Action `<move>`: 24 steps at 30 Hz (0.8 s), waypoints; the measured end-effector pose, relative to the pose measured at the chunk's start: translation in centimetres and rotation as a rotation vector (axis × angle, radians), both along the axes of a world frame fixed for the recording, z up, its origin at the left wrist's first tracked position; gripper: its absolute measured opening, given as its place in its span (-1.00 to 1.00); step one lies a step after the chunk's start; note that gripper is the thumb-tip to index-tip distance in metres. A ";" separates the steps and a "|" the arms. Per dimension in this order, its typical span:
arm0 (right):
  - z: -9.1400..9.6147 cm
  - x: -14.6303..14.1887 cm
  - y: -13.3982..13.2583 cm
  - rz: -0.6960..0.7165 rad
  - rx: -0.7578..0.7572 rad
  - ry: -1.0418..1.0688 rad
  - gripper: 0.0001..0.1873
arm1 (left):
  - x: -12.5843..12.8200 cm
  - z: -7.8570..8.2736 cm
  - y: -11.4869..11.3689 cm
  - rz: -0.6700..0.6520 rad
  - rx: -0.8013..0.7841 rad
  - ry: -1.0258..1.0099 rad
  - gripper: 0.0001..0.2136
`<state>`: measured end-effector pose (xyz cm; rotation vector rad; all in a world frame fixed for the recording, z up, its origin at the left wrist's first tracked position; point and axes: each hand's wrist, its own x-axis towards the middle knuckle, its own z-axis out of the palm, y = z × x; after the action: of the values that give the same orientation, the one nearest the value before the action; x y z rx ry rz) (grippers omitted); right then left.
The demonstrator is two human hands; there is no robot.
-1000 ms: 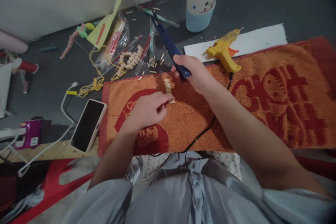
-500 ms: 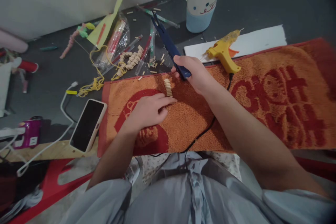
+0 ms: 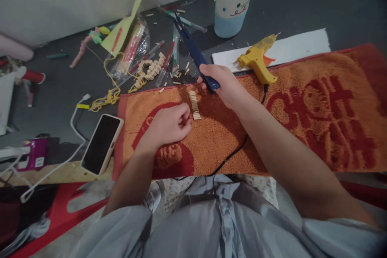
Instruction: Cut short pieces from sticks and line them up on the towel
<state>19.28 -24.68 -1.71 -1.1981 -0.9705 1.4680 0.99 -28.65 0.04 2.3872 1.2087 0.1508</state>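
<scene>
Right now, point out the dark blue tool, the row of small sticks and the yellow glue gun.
Dark blue tool (image 3: 195, 49), head view: its long body.
Row of small sticks (image 3: 194, 105), head view: mid-row.
Yellow glue gun (image 3: 255, 58), head view: its body.

My left hand (image 3: 171, 125) could slide right over bare towel (image 3: 214, 135), nearer than the short stick row (image 3: 194, 105), until my right forearm (image 3: 272, 137) bars it, while glue gun (image 3: 256, 59) and cup (image 3: 231, 18) block the far side.

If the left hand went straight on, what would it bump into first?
Likely the row of small sticks on the towel, just past the left hand; the hand's height is unclear.
</scene>
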 end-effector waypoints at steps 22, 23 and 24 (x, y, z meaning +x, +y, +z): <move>-0.1 -0.1 0.0 0.001 0.040 0.022 -0.67 | 0.2 -0.1 -0.1 -0.111 0.059 0.117 -0.70; -0.1 -0.1 0.0 0.002 0.037 0.023 -0.68 | 0.2 -0.1 -0.1 -0.111 0.060 0.117 -0.70; -0.1 -0.1 0.0 0.002 0.035 0.021 -0.68 | 0.2 -0.1 -0.1 -0.111 0.063 0.118 -0.70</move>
<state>19.18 -24.72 -1.77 -1.1545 -0.9802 1.4565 1.20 -28.77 -0.09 2.5420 1.1344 0.0130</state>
